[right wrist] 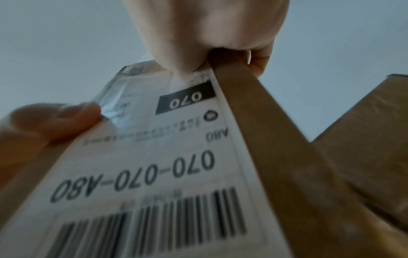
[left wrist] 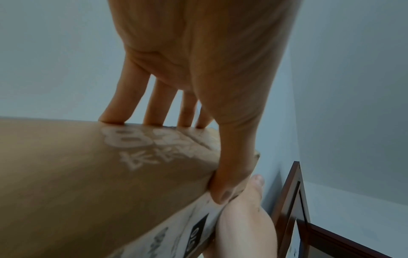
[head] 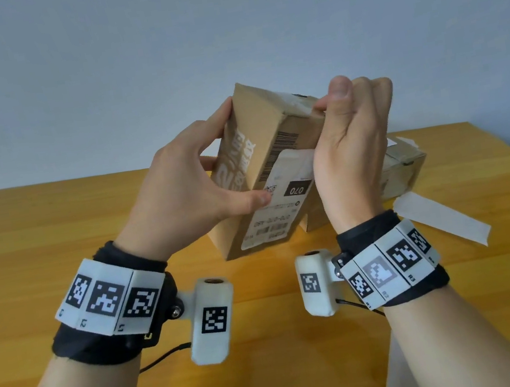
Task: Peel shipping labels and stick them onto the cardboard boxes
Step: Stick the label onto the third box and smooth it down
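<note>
I hold a brown cardboard box [head: 257, 132] tilted in the air above the table. A white shipping label [head: 282, 202] marked 070 lies stuck on the face towards me. My left hand [head: 196, 176] grips the box's left side, with the fingers behind its far edge and the thumb on the label's left edge. My right hand [head: 347, 130] is curled at the box's upper right corner and pinches that edge. In the right wrist view the label [right wrist: 154, 165] fills the frame, and my right thumb [right wrist: 185, 57] presses its top corner. The left wrist view shows the box [left wrist: 88, 183] under my left thumb [left wrist: 229, 183].
A second cardboard box [head: 404, 168] lies on the wooden table [head: 55, 260] behind my right hand. A white strip of backing paper [head: 444, 222] lies on the table at the right. A plain wall stands behind the table.
</note>
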